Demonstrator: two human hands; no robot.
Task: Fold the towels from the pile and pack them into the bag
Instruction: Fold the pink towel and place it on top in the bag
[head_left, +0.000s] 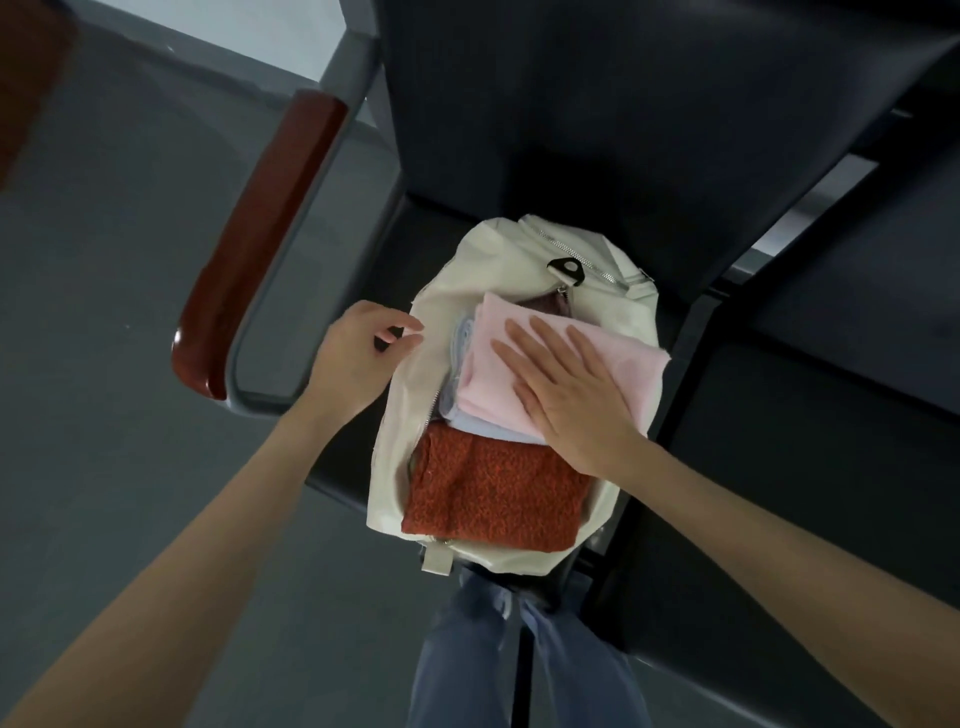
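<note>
The pink towel lies folded on top of the open cream bag, which sits on the dark chair seat; take the bag as your landmark throughout. Your right hand rests flat on the pink towel with its fingers spread and straight, so that grip holds nothing and only presses; your left hand sits at the bag's left rim with thumb and fingers curled towards the cream fabric, apparently pinching the edge, though the contact itself is hard to make out. Under the pink towel, inside the bag, a pale blue towel shows at the near and left edges; nearer you in the bag lies a rust-red towel; at the bag's far end a darker cloth peeks out by the zip.

The step in hand looks like seating the pink towel; press with the whole palm, not the fingertips, so the fold stays square; its right edge overhangs the bag's right rim, so slide it left before pushing down; keep the left hand pulling the rim outward to hold the mouth wide; watch that no cloth lies across the zip teeth. Left of the bag stands the chair's red-brown armrest.
</note>
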